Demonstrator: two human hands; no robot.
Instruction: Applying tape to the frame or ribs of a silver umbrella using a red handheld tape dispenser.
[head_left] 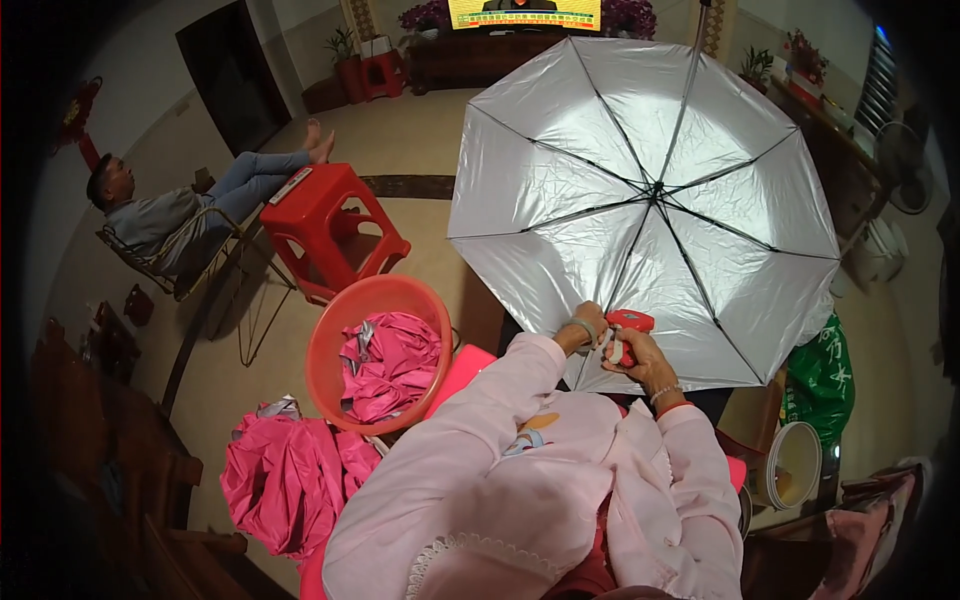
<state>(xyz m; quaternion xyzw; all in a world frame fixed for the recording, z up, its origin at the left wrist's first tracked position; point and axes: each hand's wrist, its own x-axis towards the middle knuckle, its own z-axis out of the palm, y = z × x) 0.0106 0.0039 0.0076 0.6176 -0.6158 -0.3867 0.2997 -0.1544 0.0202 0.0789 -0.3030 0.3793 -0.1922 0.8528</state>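
An opened umbrella (560,150) spreads before me, its silver inner side and dark ribs facing me. Its shaft (685,90) points up and away toward the top of the picture. At the near edge of the canopy my left hand (588,326) has its fingers closed at the rim; what they pinch is too small to make out. Right beside it, my right hand (648,364) is wrapped around a red hand-held tool (630,321), whose exact kind I cannot make out. The tool lies against the silver cloth near a rib end.
Left of me, an orange-red basin (322,350) holds crumpled pink cloth (390,365); more pink cloth (285,480) is heaped nearer. Beyond stand a red plastic stool (325,200) and a person (170,225) reclining in a chair. At right are a green bag (820,385) and white bucket (797,465).
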